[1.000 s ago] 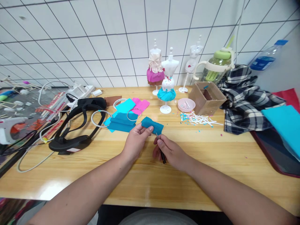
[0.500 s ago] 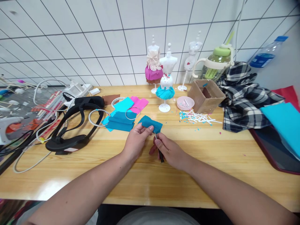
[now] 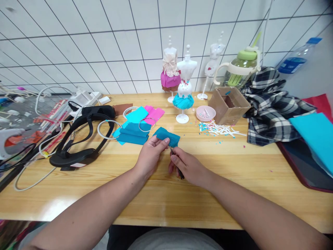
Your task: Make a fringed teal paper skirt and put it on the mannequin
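Observation:
A small piece of dark teal crepe paper (image 3: 170,136) is pinched between the thumb and fingers of my left hand (image 3: 152,152), held over the table. My right hand (image 3: 188,166) grips slim dark tweezers (image 3: 180,172), their thin metal tip against the paper's lower edge beside my left thumb. Just left of my hands lie folded teal crepe paper (image 3: 135,133), a bright blue sheet (image 3: 137,115) and pink paper (image 3: 155,114). Beyond them stands a white mini dress form (image 3: 186,67) with a puffed blue skirt.
Two more dress forms (image 3: 170,59) (image 3: 214,57) stand by the tiled wall. At right are a pink dish (image 3: 205,114), paper scraps (image 3: 221,130), a cardboard box (image 3: 229,107), a green-lidded jug (image 3: 240,67) and plaid cloth (image 3: 270,107). A black headset (image 3: 75,158) and cables lie left.
The tweezers have tilted slightly in my right hand, and their tip has shifted a little left along the paper. My left hand keeps its pinch; the view has shifted slightly.

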`<action>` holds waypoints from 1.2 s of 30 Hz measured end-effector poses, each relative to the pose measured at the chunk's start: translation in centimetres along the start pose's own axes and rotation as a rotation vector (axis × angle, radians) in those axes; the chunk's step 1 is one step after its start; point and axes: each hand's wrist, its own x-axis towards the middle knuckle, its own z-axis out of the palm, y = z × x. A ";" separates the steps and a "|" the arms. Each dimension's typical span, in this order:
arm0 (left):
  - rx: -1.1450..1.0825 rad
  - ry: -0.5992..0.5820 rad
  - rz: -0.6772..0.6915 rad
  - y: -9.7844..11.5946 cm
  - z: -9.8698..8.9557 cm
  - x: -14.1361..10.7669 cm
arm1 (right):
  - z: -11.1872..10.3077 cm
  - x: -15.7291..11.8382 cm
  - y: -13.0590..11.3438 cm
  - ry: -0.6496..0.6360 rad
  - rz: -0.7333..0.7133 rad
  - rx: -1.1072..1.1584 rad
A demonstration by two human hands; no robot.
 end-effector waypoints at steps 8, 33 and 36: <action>0.035 -0.079 -0.050 0.3 -0.7 0.3 | -0.6 -0.5 0.1 0.083 -0.002 -0.057; 0.106 -0.201 -0.078 0.1 -1.4 0.6 | -1.2 -0.4 0.3 0.018 0.090 0.169; 0.106 -0.185 -0.085 0.2 -1.4 0.5 | -1.3 -0.4 0.4 0.025 0.065 0.124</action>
